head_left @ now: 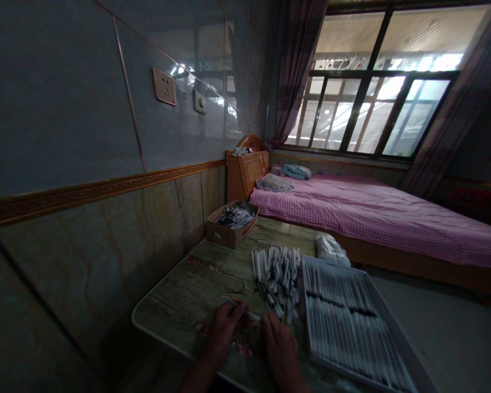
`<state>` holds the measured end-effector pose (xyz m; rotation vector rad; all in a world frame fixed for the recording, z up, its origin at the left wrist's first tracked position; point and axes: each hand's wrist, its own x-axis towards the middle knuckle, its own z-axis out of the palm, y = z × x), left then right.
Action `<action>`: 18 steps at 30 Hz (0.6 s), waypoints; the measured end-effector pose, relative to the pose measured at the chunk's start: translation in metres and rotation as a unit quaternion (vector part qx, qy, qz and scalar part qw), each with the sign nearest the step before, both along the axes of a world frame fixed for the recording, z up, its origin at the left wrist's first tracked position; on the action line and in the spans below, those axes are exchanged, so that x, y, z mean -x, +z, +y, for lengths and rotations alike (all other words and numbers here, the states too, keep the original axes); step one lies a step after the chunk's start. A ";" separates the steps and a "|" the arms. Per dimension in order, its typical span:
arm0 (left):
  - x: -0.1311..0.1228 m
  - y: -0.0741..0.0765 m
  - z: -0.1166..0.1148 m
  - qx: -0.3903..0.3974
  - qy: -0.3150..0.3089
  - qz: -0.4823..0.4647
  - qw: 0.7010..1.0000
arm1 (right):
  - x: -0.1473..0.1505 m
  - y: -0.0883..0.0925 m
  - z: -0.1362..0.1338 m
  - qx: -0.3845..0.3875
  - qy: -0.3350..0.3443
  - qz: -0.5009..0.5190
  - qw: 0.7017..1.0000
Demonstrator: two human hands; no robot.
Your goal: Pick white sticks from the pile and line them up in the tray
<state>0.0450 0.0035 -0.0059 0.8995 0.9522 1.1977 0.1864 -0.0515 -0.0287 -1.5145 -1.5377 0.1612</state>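
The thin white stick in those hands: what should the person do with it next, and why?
Probably lay the thin white stick in the tray on the right, alongside the others. The left hand grips it, the right hand is close by, and the tray's sticks lie in tidy parallel rows, unlike the jumbled pile beside it.

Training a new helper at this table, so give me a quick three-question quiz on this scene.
1. True or false: the left hand holds a thin white stick above the stone-patterned table.
2. The rimmed rectangular tray holds: A) neat rows of white sticks, B) folded cloth.
3. What open container stands at the table's far end, beside the wall?

Key: 1 true; 2 A; 3 a brown cardboard box.
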 end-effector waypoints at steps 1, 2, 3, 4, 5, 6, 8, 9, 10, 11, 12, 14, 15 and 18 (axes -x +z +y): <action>0.000 0.001 0.000 0.005 0.000 -0.001 1.000 | 0.000 0.000 0.000 -0.002 0.002 -0.002 1.000; 0.000 0.002 -0.001 0.010 0.001 -0.002 1.000 | 0.000 0.001 0.000 -0.001 0.004 -0.002 1.000; 0.000 0.003 -0.002 0.014 0.004 -0.003 1.000 | 0.000 0.002 0.000 0.004 0.005 0.001 1.000; 0.000 0.004 -0.002 0.015 0.007 -0.002 1.000 | 0.001 0.002 0.000 0.012 0.005 0.004 1.000; 0.000 0.005 -0.003 0.015 0.007 0.002 1.000 | 0.001 0.002 0.000 0.015 0.004 0.001 1.000; 0.001 0.005 -0.003 0.013 0.003 0.007 1.000 | 0.001 0.002 0.000 0.013 0.002 -0.007 1.000; 0.001 0.003 -0.003 0.004 -0.010 0.018 1.000 | -0.001 -0.002 0.001 -0.006 0.002 -0.037 0.999; 0.002 0.002 -0.002 0.000 -0.018 0.021 1.000 | -0.001 -0.004 0.001 -0.020 0.003 -0.056 0.998; 0.002 0.001 -0.002 -0.001 -0.024 0.022 0.999 | -0.002 -0.006 0.001 -0.031 0.005 -0.074 0.997; 0.002 0.000 -0.002 0.000 -0.026 0.022 0.999 | -0.002 -0.007 0.001 -0.038 0.006 -0.087 0.995; 0.002 0.000 -0.001 0.003 -0.023 0.021 1.000 | -0.002 -0.008 0.001 -0.039 0.007 -0.093 0.995; 0.002 0.001 -0.001 0.007 -0.010 0.024 1.000 | -0.001 -0.006 0.000 -0.015 0.006 -0.076 0.997; 0.002 0.003 -0.002 0.006 -0.004 0.029 1.000 | 0.000 -0.004 -0.001 0.005 0.004 -0.054 0.999; 0.002 0.008 -0.003 -0.005 -0.006 0.048 0.999 | 0.001 0.002 -0.003 0.045 0.007 -0.007 0.999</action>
